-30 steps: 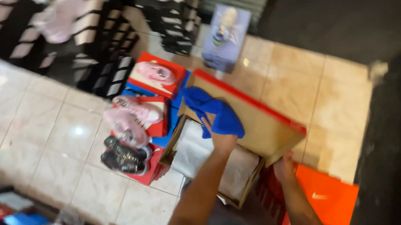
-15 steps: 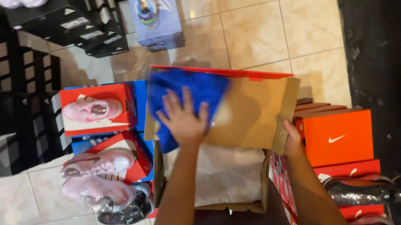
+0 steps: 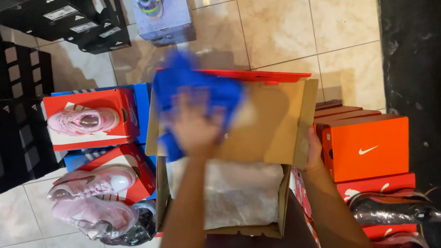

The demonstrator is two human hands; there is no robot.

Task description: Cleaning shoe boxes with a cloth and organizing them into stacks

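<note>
While the right hand (image 3: 312, 149) gripped the open lid (image 3: 261, 124), the left hand (image 3: 196, 128) pressed a blue cloth (image 3: 193, 87) on it, wiping unfinished.

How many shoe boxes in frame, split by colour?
Orange boxes: 1 plainly seen, with more stacked edges behind it that can't be counted
Red-and-white boxes with a pink shoe on top: 2
Black boxes: at least 3
Lilac box: 1
Open brown box with red-edged lid: 1
Total: at least 8
</note>
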